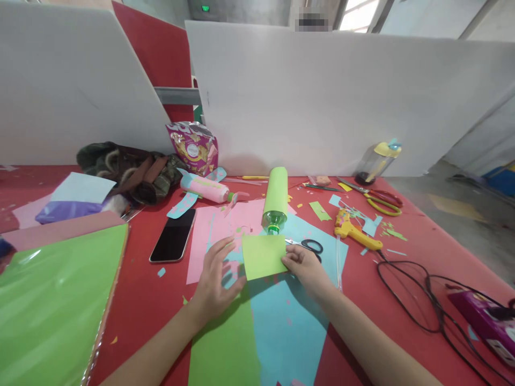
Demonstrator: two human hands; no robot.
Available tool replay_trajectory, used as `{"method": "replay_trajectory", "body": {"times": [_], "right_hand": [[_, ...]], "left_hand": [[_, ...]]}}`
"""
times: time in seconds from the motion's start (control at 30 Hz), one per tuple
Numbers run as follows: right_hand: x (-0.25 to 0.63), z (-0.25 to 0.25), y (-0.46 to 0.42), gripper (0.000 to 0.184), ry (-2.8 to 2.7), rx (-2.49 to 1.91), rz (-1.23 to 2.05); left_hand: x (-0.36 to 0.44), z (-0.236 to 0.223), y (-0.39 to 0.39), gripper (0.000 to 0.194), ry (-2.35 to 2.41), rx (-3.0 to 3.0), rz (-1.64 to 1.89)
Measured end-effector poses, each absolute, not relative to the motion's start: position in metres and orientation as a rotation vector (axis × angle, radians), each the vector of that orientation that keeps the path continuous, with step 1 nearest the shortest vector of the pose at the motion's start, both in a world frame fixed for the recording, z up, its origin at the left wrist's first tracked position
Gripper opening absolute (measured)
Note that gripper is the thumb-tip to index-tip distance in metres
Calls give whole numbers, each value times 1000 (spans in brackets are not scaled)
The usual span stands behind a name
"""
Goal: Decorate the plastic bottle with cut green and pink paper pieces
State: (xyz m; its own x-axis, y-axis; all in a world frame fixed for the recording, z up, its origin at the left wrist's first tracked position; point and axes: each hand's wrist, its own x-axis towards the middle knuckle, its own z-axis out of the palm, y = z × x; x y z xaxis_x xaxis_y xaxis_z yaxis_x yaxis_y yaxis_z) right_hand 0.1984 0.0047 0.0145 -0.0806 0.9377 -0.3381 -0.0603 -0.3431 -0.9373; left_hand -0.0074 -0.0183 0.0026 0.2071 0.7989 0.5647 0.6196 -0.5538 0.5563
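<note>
A small piece of light green paper [263, 257] is held up over the table, its right edge pinched by my right hand [303, 264]. Fingers spread, my left hand [217, 276] is at the paper's left side; no firm grip shows there. Just beyond lies a bottle wrapped in green paper [277, 190], its bare neck toward me. Black-handled scissors [311, 246] rest partly behind my right hand. Beneath my hands are a blue paper sheet [289, 327], a green paper sheet [225, 348] and a pink paper sheet [201, 252].
At left are a phone [174, 236], a pink-wrapped bottle [205, 188], a snack bag [195, 147] and a green paper pack [60, 300]. To the right lie a yellow glue gun [356, 233], large scissors [378, 199], a power strip [486, 327] with cables, and a clear bottle [376, 163].
</note>
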Motion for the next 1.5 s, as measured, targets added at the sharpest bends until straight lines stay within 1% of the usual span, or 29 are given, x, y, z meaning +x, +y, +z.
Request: {"method": "replay_trajectory", "body": {"times": [0.1,0.27,0.33,0.43,0.63,0.87,1.07,1.2,1.43,1.5], "right_hand": [[198,14,4,22,-1016,-1369,1543],[199,11,4,23,-1070,-1382,1497],[200,10,4,22,-1100,-1386,1489],[200,8,4,24,-1134,-1385,1478],[198,11,4,29,-1155,-1391,1505],[198,16,4,34,-1172,-1440,1450],[199,16,3,37,-1107,-1370,1540],[200,17,2,39,-1130,-1233,1655],[198,23,0,34,-1220,-1123,1725],[198,25,-1,38,-1255,-1135,1756]], "left_hand": [[-9,2,-17,45,1293,2432,1245],[-8,5,-16,15,1364,2614,1193],[-7,6,-17,11,1427,2619,1229],[-7,7,-18,9,1411,2655,1247],[-6,8,-20,20,1267,2723,1201],[-7,10,-18,15,1262,2352,1137],[-8,15,-16,14,1378,1653,1026],[-7,18,-14,17,1321,1285,1029],[-6,17,-13,24,1325,1144,1130],[-6,16,-13,26,1331,1155,1154]]}}
